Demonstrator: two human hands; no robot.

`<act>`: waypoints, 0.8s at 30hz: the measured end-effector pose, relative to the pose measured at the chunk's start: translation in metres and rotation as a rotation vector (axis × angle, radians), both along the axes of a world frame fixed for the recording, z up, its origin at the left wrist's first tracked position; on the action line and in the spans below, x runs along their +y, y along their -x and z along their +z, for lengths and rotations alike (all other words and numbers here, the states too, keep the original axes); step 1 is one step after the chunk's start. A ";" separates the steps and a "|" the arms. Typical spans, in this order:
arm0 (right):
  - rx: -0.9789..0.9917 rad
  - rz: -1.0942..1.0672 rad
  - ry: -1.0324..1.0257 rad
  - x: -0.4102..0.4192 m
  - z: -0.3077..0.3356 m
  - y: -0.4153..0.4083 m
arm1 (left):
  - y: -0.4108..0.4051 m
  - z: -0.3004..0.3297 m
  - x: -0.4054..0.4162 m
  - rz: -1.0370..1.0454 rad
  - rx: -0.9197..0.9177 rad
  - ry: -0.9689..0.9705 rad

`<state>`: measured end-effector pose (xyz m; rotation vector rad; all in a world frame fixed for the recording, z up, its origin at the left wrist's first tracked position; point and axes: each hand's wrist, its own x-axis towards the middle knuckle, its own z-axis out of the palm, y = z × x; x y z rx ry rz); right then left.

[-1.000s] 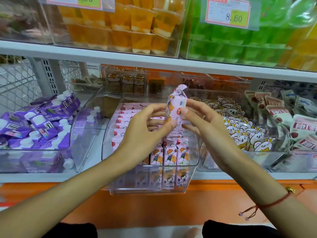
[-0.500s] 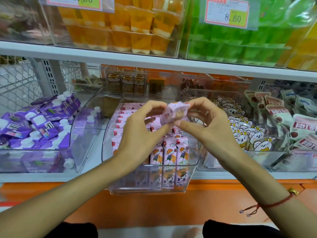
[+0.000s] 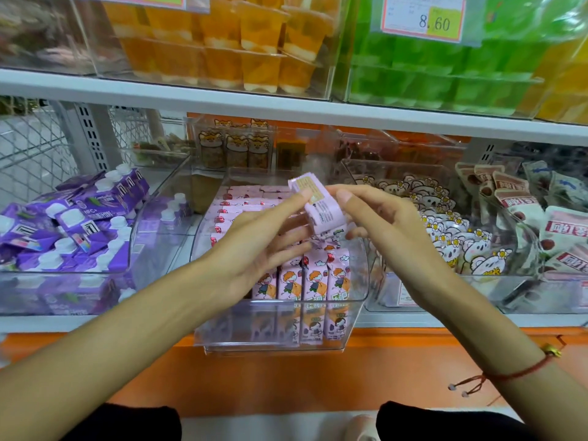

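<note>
Pink packet (image 3: 322,207) tilted, right hand (image 3: 393,238) pinching it, left hand (image 3: 254,251) fingers straight against it

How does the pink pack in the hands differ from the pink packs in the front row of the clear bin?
The held pack is tilted in the air, pinched by the right hand; the front-row packs stand upright in the clear bin. The held pack shows a printed text side; the front-row packs show a cartoon figure. Both are pink.

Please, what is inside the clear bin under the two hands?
Pink packets with a cartoon child stand in rows inside the clear bin. The left hand, the right hand and the held packet cover the middle rows, so those are hidden.
</note>
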<state>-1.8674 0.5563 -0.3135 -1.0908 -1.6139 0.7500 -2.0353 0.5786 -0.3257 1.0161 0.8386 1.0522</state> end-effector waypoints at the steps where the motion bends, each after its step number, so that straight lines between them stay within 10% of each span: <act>1: -0.004 -0.008 0.016 0.000 0.000 0.000 | 0.000 0.001 0.000 -0.015 -0.025 0.058; 9: -0.039 -0.014 0.035 0.001 0.000 0.001 | 0.000 0.001 0.002 -0.051 -0.053 0.108; 16: -0.050 -0.099 -0.039 -0.005 0.000 0.009 | -0.002 -0.007 -0.001 0.421 0.484 -0.887; 24: 0.040 -0.103 -0.116 -0.008 0.010 0.006 | -0.011 -0.005 -0.004 0.264 0.559 -0.892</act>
